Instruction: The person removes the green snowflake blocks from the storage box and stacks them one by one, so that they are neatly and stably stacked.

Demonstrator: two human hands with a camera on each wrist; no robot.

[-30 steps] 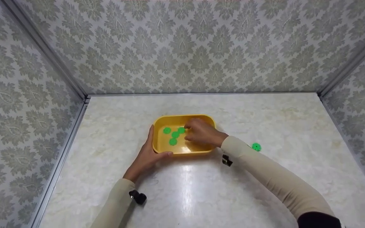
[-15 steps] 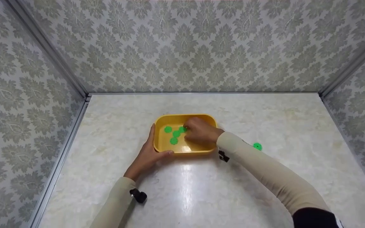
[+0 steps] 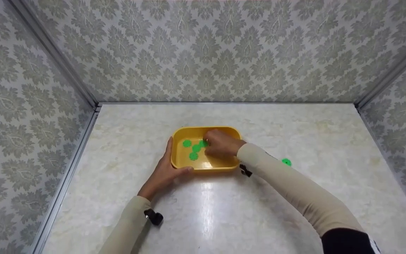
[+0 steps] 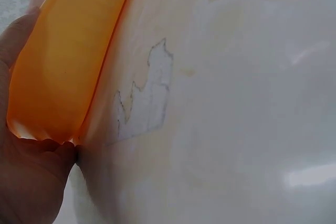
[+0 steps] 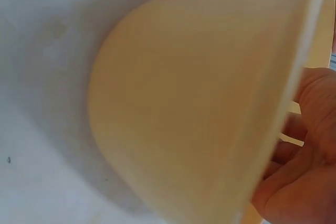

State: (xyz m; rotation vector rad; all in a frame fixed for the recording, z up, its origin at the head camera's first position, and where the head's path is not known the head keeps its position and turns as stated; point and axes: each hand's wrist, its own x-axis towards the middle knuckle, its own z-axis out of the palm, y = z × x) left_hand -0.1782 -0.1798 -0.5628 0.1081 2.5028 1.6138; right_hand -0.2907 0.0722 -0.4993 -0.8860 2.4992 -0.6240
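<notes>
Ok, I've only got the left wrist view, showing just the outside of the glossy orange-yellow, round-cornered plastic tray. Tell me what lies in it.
Observer: In the head view, four flat, round green pieces show inside the orange-yellow plastic tray.
Operator: Go on, report what else is in there.
Observer: The right hand, partly over the rightmost of those pieces; I can't tell whether it pinches it.
Operator: Now check for strays outside.
Observer: A single round green piece lies on the pale marbled tabletop, to the right of the tray, beside the right arm's beige sleeve.
</notes>
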